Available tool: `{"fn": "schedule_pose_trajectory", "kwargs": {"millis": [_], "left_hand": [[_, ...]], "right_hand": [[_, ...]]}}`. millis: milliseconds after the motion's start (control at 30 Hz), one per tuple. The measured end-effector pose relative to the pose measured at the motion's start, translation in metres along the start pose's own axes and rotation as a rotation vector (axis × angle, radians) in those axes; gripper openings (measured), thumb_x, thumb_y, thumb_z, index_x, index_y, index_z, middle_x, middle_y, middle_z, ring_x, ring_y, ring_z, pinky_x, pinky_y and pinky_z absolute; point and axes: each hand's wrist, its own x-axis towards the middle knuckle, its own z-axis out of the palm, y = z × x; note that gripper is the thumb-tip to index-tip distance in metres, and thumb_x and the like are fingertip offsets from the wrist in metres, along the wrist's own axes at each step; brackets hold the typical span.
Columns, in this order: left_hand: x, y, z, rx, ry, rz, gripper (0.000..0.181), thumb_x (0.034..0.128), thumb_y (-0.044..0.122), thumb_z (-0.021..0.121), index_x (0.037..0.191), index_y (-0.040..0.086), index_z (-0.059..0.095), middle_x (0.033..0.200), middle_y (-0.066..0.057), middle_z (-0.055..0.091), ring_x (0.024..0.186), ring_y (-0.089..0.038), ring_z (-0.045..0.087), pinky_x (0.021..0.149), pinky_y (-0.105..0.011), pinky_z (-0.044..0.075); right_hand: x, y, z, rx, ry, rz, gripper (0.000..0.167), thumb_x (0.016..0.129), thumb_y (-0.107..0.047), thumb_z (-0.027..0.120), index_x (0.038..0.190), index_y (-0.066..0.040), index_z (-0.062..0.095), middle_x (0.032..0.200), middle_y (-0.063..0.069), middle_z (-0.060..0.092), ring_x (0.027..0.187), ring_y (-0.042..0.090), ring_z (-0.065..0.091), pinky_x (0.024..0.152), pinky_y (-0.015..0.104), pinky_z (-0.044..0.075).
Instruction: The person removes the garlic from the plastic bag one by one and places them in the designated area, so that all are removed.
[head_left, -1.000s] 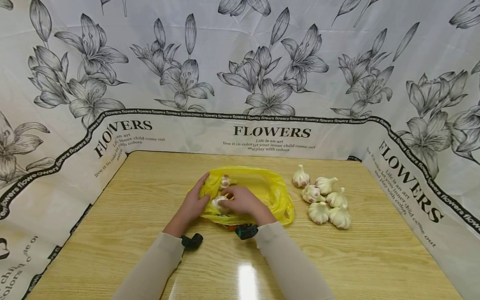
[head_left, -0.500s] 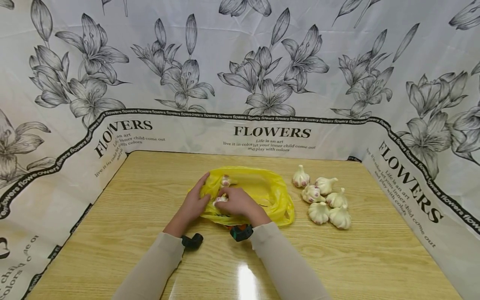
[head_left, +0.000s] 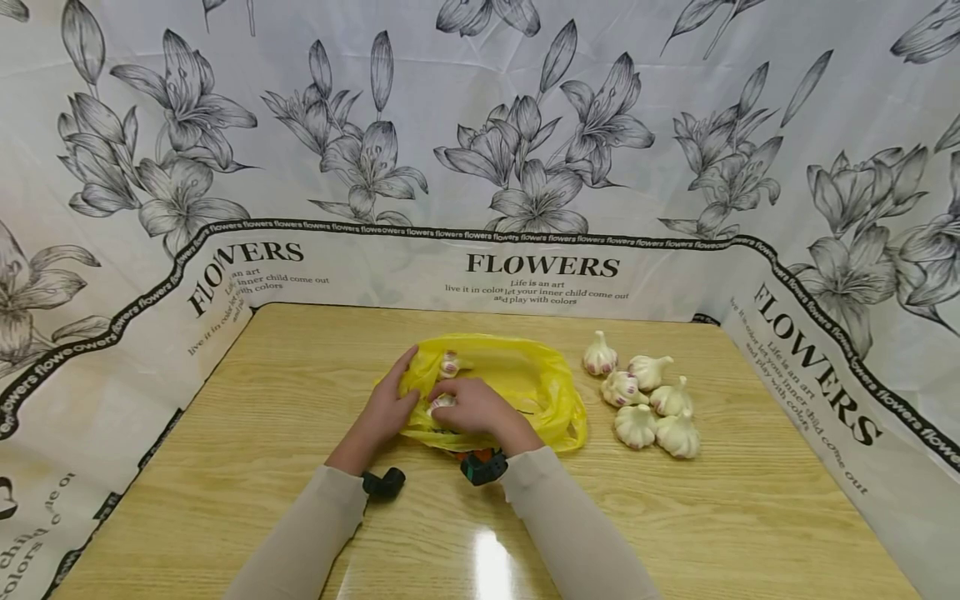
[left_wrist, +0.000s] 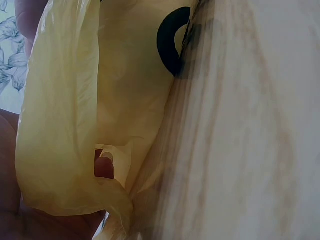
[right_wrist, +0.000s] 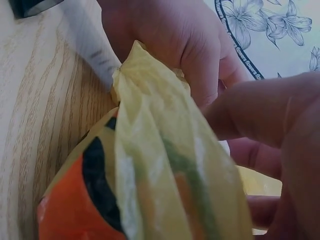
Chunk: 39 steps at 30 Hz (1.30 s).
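A yellow plastic bag [head_left: 551, 379] lies with its mouth spread in the middle of the table. My left hand [head_left: 384, 411] holds the bag's left side, thumb at the rim; in the left wrist view the bag's film [left_wrist: 57, 130] covers much of that hand. Inside the mouth, my right hand [head_left: 483, 407] has its fingers around a white garlic bulb [head_left: 441, 403], mostly hidden beneath them. Another garlic bulb [head_left: 449, 364] sits behind it in the bag. Seen from the right wrist, the bag's wall [right_wrist: 160, 165] hides part of the grip.
Several garlic bulbs [head_left: 635, 427] stand grouped on the wooden table [head_left: 757, 500], right of the bag. A flower-printed cloth [head_left: 540, 275] walls the table at the back and sides. Black wrist mounts [head_left: 483, 468] sit close to the bag's front edge.
My right hand has shifted slightly left and its fingers have closed in over the garlic bulb in the bag. The left hand stays in place on the bag.
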Motion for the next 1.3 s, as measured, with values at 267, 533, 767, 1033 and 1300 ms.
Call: {"fn": "schedule_pose_trajectory", "kwargs": {"millis": [267,533,767,1033,1300], "left_hand": [[0.0,-0.001,-0.001,-0.009,-0.001,0.004,0.071,0.0962,0.012,0.051,0.153,0.041,0.019,0.157,-0.008,0.031,0.142,-0.031,0.034,0.113,-0.053,0.032],[0.0,-0.001,-0.001,-0.009,-0.001,0.013,0.072,0.0957,0.012,0.05,0.153,0.04,0.018,0.158,-0.008,0.03,0.143,-0.031,0.033,0.114,-0.053,0.031],[-0.001,0.001,-0.001,-0.01,0.0,0.002,0.071,0.0964,0.012,0.05,0.153,0.041,0.019,0.158,-0.008,0.03,0.143,-0.03,0.032,0.115,-0.053,0.029],[-0.001,0.001,-0.001,-0.012,0.003,0.004,0.071,0.096,0.011,0.05,0.154,0.037,0.019,0.158,-0.01,0.03,0.144,-0.031,0.031,0.115,-0.052,0.029],[0.0,0.001,0.0,-0.01,0.006,0.004,0.07,0.0958,0.011,0.049,0.155,0.032,0.019,0.158,-0.01,0.029,0.142,-0.032,0.033,0.113,-0.053,0.031]], "right_hand": [[-0.003,0.002,0.001,0.043,0.031,-0.016,0.015,0.088,-0.032,0.068,0.096,-0.019,0.064,0.103,-0.002,0.067,0.076,0.014,0.056,0.071,0.029,0.047],[-0.005,0.004,0.0,0.031,0.041,0.003,0.03,0.088,-0.032,0.067,0.112,-0.017,0.058,0.121,0.006,0.063,0.097,0.021,0.062,0.084,0.036,0.051],[-0.007,0.009,-0.002,0.07,0.048,0.017,0.062,0.087,-0.029,0.069,0.143,-0.016,0.046,0.134,0.012,0.058,0.117,0.028,0.059,0.096,0.045,0.049],[-0.011,0.018,-0.003,0.044,0.058,0.026,0.05,0.082,-0.031,0.073,0.127,-0.014,0.063,0.116,0.004,0.067,0.085,0.016,0.059,0.074,0.032,0.05],[-0.02,0.015,-0.008,0.006,0.025,0.025,0.053,0.083,-0.029,0.074,0.132,-0.015,0.059,0.123,0.005,0.065,0.084,0.015,0.058,0.074,0.033,0.049]]}}
